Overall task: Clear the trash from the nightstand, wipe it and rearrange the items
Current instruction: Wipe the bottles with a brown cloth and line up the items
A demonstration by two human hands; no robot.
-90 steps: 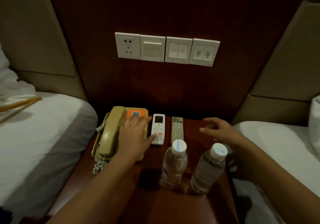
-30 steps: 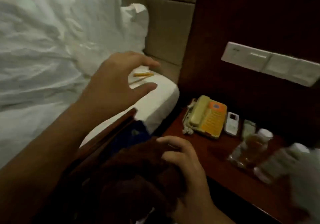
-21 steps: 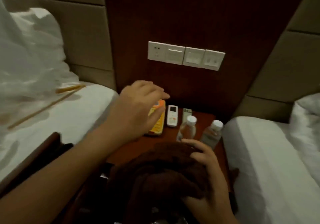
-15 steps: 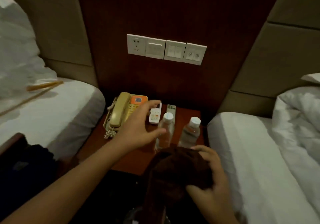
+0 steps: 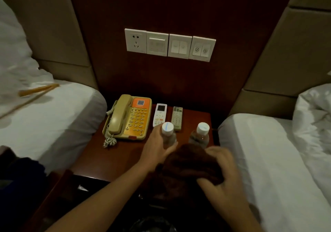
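The dark wooden nightstand [image 5: 114,158] stands between two beds. At its back lie a beige and orange telephone [image 5: 128,118], a white remote [image 5: 160,114] and a grey remote [image 5: 177,118]. Two clear water bottles with white caps stand nearer the front. My left hand [image 5: 157,149] wraps round the left bottle [image 5: 168,136]. The right bottle [image 5: 200,135] stands free just behind the cloth. My right hand [image 5: 220,174] grips a bunched dark brown cloth [image 5: 189,163] at the nightstand's front right.
White beds flank the nightstand, left bed [image 5: 50,117] and right bed [image 5: 268,151]. A yellow strip [image 5: 38,89] lies on the left bed. A row of white wall switches [image 5: 170,44] sits above the nightstand. A dark bin [image 5: 152,222] is low in front.
My view swung from the left bed back to the nightstand. My left hand moved forward and took hold of the left bottle. My right hand brought the brown cloth up to the nightstand.
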